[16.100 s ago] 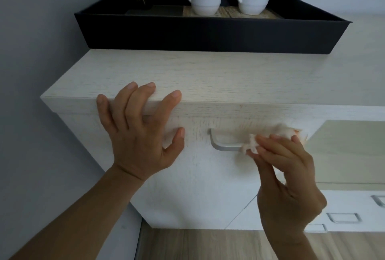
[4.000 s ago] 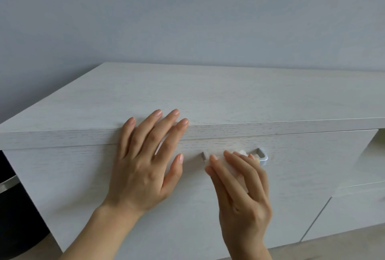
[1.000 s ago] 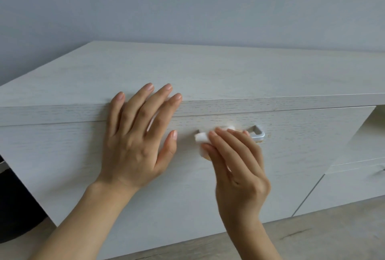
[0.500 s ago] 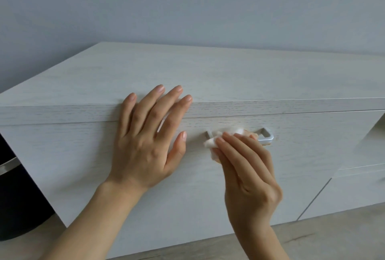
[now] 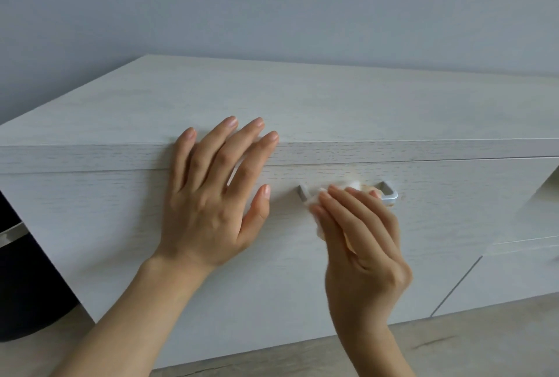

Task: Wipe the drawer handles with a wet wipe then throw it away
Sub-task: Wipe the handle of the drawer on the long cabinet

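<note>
A silver drawer handle (image 5: pixel 388 193) sits on the pale wood drawer front (image 5: pixel 121 219). My right hand (image 5: pixel 363 240) holds a white wet wipe (image 5: pixel 314 202) against the middle of the handle, fingers wrapped over it. Only the handle's two ends show. My left hand (image 5: pixel 211 195) lies flat on the drawer front to the left, fingers spread and reaching up over the cabinet's top edge (image 5: pixel 393 151).
A black bin with a silver rim (image 5: pixel 18 280) stands on the floor left of the cabinet. Lower white drawers (image 5: pixel 520 273) continue to the right. Wooden floor (image 5: pixel 453 346) runs along the bottom. A grey wall is behind.
My right hand has slid the wipe along the handle toward the right, uncovering the handle's left end. My left hand has stayed pressed on the drawer front.
</note>
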